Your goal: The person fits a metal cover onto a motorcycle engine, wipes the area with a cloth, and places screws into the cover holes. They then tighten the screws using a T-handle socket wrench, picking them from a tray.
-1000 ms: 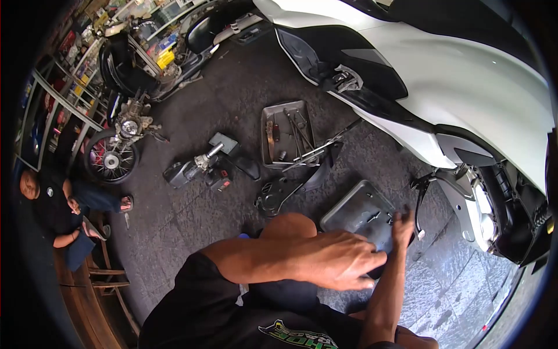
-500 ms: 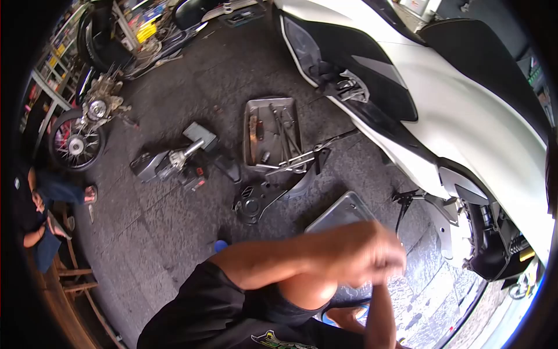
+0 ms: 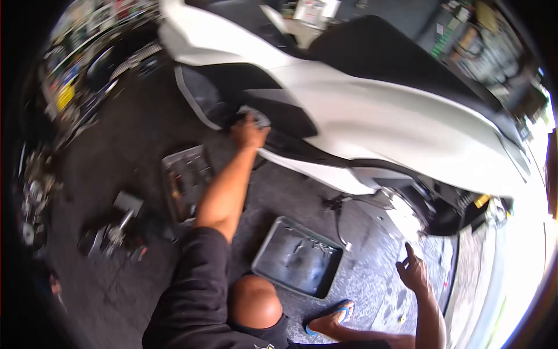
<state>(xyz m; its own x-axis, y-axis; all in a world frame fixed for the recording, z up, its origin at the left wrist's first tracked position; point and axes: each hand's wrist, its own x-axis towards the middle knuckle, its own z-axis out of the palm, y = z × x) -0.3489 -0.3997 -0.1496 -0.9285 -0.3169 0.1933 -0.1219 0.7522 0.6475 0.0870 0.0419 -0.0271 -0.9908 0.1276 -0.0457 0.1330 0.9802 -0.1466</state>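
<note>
My left hand (image 3: 250, 134) reaches forward to a grey metal part (image 3: 256, 116) lying on the footboard of a white and black scooter (image 3: 325, 93). Its fingers are closed over the part, partly hiding it. Out to the right, my right hand (image 3: 414, 272) hangs above the floor near the scooter's exposed rear underside (image 3: 421, 203). Its index finger points forward and the others are bent; I see nothing in it. Between my arms, a grey metal tray (image 3: 290, 262) with small metal pieces rests on the floor, in front of my bare knee (image 3: 256, 301).
A second tray (image 3: 186, 154) with hand tools sits left of my left forearm. Further left lie dark parts with a metal shaft (image 3: 119, 230). An engine (image 3: 36, 189) and shelves (image 3: 75, 46) stand at the left edge. My sandalled foot (image 3: 331, 320) is on the wet floor.
My hands were together in front of me and have moved apart. The left has reached the metal part on the footboard; the right has gone out rightward. My view has turned right.
</note>
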